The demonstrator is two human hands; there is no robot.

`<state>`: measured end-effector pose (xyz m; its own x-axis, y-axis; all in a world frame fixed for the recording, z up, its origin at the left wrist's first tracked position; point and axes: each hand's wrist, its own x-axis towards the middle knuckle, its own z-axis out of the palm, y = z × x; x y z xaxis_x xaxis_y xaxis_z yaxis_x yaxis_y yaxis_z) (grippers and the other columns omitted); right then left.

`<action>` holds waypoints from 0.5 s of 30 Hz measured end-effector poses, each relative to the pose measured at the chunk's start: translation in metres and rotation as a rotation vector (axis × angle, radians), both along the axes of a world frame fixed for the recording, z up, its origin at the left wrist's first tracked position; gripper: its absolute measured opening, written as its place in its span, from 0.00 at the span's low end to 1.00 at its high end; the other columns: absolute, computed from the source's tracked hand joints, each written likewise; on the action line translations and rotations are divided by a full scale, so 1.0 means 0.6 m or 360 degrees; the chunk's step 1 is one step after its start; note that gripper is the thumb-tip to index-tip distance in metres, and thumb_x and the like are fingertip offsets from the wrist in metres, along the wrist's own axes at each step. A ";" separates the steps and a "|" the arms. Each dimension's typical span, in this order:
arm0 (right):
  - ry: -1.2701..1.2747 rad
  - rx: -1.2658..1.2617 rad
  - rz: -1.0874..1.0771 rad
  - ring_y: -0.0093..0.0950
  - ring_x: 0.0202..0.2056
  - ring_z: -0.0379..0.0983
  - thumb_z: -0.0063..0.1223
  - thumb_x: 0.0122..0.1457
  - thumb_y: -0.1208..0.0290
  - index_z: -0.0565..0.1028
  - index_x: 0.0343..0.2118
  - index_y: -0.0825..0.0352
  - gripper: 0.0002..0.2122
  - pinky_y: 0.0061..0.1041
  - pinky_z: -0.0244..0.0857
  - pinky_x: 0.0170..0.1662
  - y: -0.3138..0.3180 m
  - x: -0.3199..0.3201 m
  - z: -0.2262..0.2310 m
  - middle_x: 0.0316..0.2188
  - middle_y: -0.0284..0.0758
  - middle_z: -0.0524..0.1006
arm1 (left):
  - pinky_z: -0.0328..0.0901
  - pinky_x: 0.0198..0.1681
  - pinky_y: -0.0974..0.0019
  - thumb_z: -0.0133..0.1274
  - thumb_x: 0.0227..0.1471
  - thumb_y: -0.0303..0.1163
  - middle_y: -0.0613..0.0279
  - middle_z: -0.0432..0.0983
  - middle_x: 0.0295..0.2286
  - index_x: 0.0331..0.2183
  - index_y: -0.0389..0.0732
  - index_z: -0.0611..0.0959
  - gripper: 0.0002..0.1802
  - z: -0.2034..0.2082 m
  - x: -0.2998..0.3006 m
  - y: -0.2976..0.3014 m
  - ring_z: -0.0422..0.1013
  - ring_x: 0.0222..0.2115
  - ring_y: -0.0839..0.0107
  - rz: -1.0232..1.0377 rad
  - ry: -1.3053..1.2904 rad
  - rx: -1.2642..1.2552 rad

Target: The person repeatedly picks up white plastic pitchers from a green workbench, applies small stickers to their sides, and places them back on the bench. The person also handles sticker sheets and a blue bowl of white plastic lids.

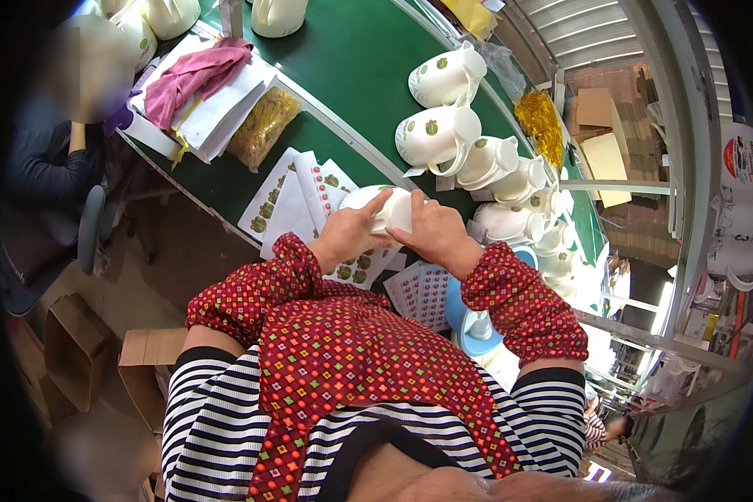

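Just in front of me a white jug (366,197) is held between both hands, partly covered by them. My left hand (351,232) is closed on its left side, thumb along the top. My right hand (437,231) grips the right end, with fingers over the rim. Beneath the jug lie white sheets of green-brown stickers (269,203), along with a strip of small red stickers (314,186). Closer to my body, sheets of small red stickers (432,294) lie beside a blue round object with a white part (478,328).
Several white jugs (440,134) with handles stand along the green table (343,75) to the right. Far left are a pink cloth (197,79) on papers and a bag of golden material (263,125). Another person's arm (54,171) is at left. Cardboard boxes (79,343) stand lower left.
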<state>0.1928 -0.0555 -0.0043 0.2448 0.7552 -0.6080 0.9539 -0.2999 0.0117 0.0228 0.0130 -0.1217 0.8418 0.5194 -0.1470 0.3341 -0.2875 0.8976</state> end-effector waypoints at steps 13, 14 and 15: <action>-0.0158 0.0886 0.0195 0.48 0.34 0.78 0.60 0.58 0.48 0.65 0.58 0.57 0.30 0.43 0.76 0.32 -0.031 0.013 -0.065 0.45 0.47 0.68 | 0.73 0.40 0.45 0.67 0.47 0.53 0.39 0.83 0.34 0.69 0.44 0.60 0.55 -0.003 0.035 -0.026 0.80 0.35 0.40 0.0222 0.0077 0.0161; -0.0191 0.0898 0.0031 0.49 0.34 0.78 0.59 0.59 0.48 0.66 0.57 0.57 0.28 0.44 0.75 0.33 -0.028 0.012 -0.065 0.45 0.47 0.68 | 0.73 0.40 0.46 0.68 0.47 0.52 0.39 0.82 0.34 0.68 0.43 0.60 0.55 0.008 0.051 -0.035 0.80 0.36 0.41 0.0249 0.0153 0.0103; -0.0231 0.0904 -0.0143 0.50 0.34 0.78 0.58 0.60 0.48 0.66 0.56 0.57 0.27 0.46 0.75 0.33 -0.030 0.015 -0.064 0.45 0.48 0.68 | 0.73 0.40 0.46 0.69 0.47 0.51 0.39 0.82 0.35 0.68 0.42 0.60 0.55 0.017 0.069 -0.044 0.80 0.36 0.41 0.0264 0.0223 0.0042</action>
<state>0.2018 -0.0737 -0.0430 0.3731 0.9252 -0.0699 0.9253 -0.3766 -0.0458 0.0644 -0.0135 -0.1116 0.7167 0.6545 -0.2410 0.4998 -0.2410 0.8319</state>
